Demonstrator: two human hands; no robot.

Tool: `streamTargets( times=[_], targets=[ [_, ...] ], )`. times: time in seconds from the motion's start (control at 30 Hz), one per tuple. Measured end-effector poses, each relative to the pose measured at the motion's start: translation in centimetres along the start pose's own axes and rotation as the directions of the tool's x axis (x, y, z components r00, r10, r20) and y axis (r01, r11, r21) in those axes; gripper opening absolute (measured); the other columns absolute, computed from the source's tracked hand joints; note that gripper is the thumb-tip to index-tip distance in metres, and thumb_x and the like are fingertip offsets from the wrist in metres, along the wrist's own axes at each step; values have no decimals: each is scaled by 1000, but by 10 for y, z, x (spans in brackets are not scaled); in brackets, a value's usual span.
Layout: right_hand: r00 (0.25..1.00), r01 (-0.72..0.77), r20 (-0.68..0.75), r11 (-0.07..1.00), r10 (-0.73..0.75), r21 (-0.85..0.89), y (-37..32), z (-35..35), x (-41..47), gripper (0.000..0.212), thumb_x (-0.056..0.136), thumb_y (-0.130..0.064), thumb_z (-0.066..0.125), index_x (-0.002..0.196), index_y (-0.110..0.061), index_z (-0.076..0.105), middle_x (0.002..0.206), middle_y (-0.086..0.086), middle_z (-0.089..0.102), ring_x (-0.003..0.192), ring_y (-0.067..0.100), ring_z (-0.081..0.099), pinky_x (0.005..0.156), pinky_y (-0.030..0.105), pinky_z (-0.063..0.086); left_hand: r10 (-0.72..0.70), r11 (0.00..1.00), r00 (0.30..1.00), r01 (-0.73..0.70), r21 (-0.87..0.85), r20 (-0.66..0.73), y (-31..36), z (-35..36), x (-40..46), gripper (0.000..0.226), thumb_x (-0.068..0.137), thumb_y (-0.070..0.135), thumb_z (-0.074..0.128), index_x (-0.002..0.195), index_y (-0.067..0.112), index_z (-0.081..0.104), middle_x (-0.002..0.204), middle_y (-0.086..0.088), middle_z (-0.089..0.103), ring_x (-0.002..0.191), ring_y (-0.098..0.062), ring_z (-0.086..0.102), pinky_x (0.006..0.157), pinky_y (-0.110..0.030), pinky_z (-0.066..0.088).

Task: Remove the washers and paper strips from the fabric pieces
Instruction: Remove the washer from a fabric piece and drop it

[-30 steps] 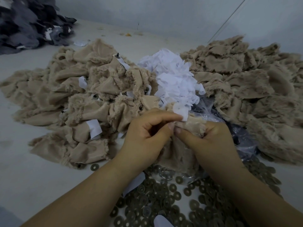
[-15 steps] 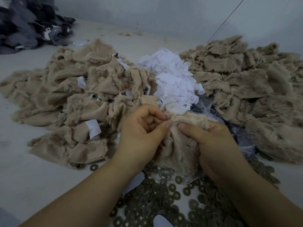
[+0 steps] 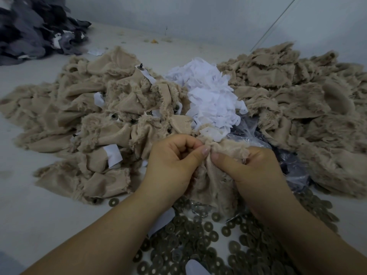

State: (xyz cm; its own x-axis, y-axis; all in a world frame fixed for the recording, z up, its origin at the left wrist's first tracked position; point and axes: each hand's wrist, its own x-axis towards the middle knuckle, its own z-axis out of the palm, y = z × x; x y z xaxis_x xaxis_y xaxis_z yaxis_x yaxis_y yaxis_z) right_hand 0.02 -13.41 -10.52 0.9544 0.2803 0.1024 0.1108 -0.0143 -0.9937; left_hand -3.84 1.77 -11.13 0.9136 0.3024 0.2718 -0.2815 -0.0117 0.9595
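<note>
Pale surface (image 3: 35, 219) is carrying everything, running back to a wall. Right pile (image 3: 309, 108) of beige fabric pieces is sitting far right, frayed edges, no paper showing on it. Left pile (image 3: 83, 124) of the same fabric is lying centre-left, still carrying white strips (image 3: 112, 155) and dark fasteners (image 3: 141, 65) poking up. Dark grey heap (image 3: 33, 26) of cloth is sitting in the far left corner, well apart from the beige. White paper heap (image 3: 208, 96) is sitting between the two beige piles. Clear plastic bag (image 3: 250, 132) with something dark inside is lying just below the paper heap, partly under the right hand. Washers (image 3: 198, 241) are spreading across the near surface in a loose layer under both forearms; one washer (image 3: 113, 202) is lying alone by the left pile's near edge. Held piece (image 3: 216, 183) of beige fabric is hanging between both hands above the washers, bunched at the top. Left hand (image 3: 172, 161) grip: fingers curling, thumb and forefinger pinching the bunched top edge. Right hand (image 3: 252, 169) grip: thumb pressing the same bunch from the other side, fingers wrapping behind the cloth. Thumb tips are almost touching. Can't tell whether a washer or strip is inside the pinch.
</note>
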Motion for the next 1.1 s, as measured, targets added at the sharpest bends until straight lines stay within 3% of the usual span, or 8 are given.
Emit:
streamTargets(
  times=[0.2,0.37,0.63,0.83,1.1],
  targets=[
    [998,37,-38,997,-40,-60,0,1,-1,6,84,-12,79,85,-17,81,81,3,79,78,23,77,71,42,64,-23,1000,1000,23,-5,20,0,-1,-1,12,88,7,69,76,7,69,60,-1,62,53,-10,52,51,-23,46],
    [999,-6,-32,1000,6,-15,-1,0,-1,8,86,-11,76,90,-15,81,86,1,79,82,20,77,73,41,64,-82,995,996,84,-59,34,0,-1,0,16,88,7,68,73,11,68,55,2,59,47,-9,51,47,-23,45],
    [995,99,-6,993,-100,-65,-3,2,-2,18,84,-4,77,90,-20,80,86,-6,79,81,11,76,67,21,59,-123,990,992,125,-69,36,-1,-1,0,22,90,5,65,69,12,67,51,-4,55,40,-13,47,40,-22,42],
    [999,-41,-11,996,42,76,1,2,-2,13,84,-5,76,91,-15,81,90,3,79,86,21,77,72,34,63,8,989,1000,-10,145,18,-1,1,-1,21,90,3,66,69,9,63,50,10,51,45,-3,43,46,-17,37],
    [993,-121,7,980,121,159,1,3,0,19,82,-3,77,96,-16,80,96,6,79,91,24,76,76,37,62,-7,998,1000,7,69,0,0,4,-3,18,90,2,65,73,9,64,54,10,53,49,-1,44,47,-15,38]
  ],
)
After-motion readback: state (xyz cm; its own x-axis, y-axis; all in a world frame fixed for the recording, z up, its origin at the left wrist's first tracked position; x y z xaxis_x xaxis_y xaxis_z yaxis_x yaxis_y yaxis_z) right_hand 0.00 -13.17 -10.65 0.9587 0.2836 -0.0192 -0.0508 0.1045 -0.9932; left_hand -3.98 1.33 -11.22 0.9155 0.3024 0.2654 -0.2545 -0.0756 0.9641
